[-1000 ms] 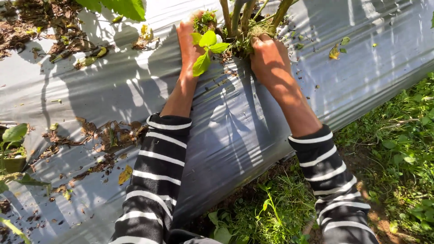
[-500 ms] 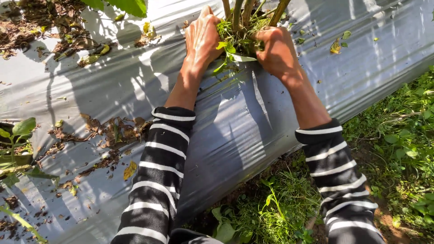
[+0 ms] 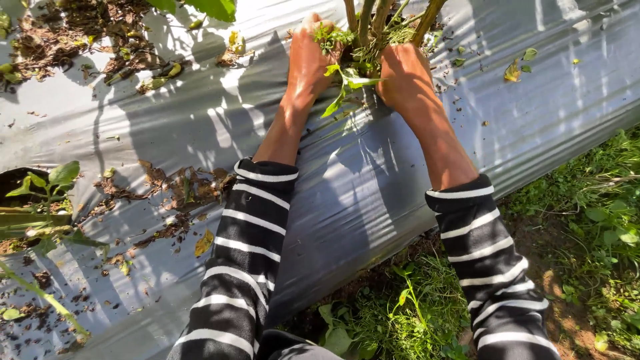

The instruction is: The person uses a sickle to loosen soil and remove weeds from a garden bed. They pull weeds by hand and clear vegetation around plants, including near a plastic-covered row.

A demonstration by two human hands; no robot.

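Several green plant stems (image 3: 373, 17) rise from a hole in the silver plastic mulch sheet (image 3: 167, 127) at the top centre. Small weeds (image 3: 347, 70) grow around their base. My left hand (image 3: 308, 57) reaches into the hole on the left of the stems, its fingers curled into a tuft of weeds. My right hand (image 3: 403, 77) presses in on the right side of the stems, with its fingers buried in the weeds and hidden. Both arms wear black sleeves with white stripes.
Dry leaves and soil crumbs (image 3: 167, 193) lie scattered on the sheet. Another small plant (image 3: 47, 187) grows from a hole at the left edge. Grass and weeds (image 3: 587, 220) cover the ground along the sheet's lower right edge.
The view has shifted slightly right and down. My left hand has turned and dug deeper into the weeds; my right hand has pushed further in at the stems' base.
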